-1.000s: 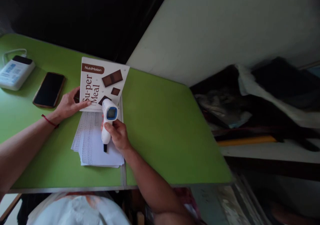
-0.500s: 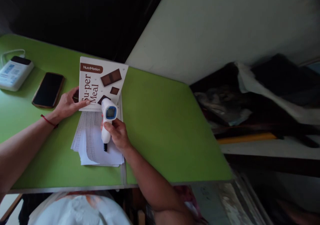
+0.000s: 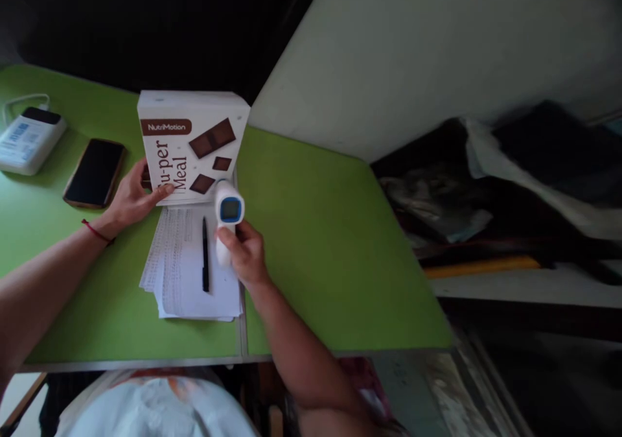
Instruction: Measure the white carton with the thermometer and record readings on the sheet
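My left hand (image 3: 138, 194) grips the lower left edge of a white NutriMotion box (image 3: 170, 168), thumb across its front and fingers behind. The box stands upright and shows a little of its top face. In my right hand (image 3: 245, 249) is a white infrared thermometer (image 3: 223, 246) with a blue-rimmed screen facing me. Its head overlaps the box's lower right corner in view; whether they touch I cannot tell. Below the box lies a stack of printed papers (image 3: 175, 275), with a black pen (image 3: 205, 262) on top.
On the green table (image 3: 330, 249), left of the box, lie a dark phone (image 3: 94, 172) and a white device (image 3: 32, 140) with a cable. Behind stands a black panel (image 3: 146, 28). A cluttered shelf (image 3: 515, 288) is at the right.
The box has tilted so its top face shows, and its upper edge sits higher. My right hand has moved the thermometer to the right, uncovering the pen.
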The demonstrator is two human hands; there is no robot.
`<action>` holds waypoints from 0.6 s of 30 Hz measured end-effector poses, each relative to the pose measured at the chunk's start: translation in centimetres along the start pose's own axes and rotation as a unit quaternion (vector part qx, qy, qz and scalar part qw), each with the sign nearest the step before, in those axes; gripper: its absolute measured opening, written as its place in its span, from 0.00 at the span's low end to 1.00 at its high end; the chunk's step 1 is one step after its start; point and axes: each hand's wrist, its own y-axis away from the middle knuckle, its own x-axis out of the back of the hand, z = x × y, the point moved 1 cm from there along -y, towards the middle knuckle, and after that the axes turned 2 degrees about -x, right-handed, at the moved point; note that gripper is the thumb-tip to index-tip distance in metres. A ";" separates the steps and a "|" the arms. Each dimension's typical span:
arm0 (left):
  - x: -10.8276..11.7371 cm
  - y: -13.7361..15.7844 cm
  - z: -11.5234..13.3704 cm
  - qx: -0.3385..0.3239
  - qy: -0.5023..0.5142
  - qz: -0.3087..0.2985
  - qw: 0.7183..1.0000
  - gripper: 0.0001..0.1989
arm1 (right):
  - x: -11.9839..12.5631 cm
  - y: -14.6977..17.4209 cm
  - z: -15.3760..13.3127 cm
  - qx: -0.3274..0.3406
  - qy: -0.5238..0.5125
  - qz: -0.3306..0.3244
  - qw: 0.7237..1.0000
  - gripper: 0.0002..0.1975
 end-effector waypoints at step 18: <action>0.7 -1.6 -2.5 -0.002 -0.122 0.008 0.993 0.31 | 6.5 -3.2 3.4 -0.009 0.491 0.097 0.866 0.19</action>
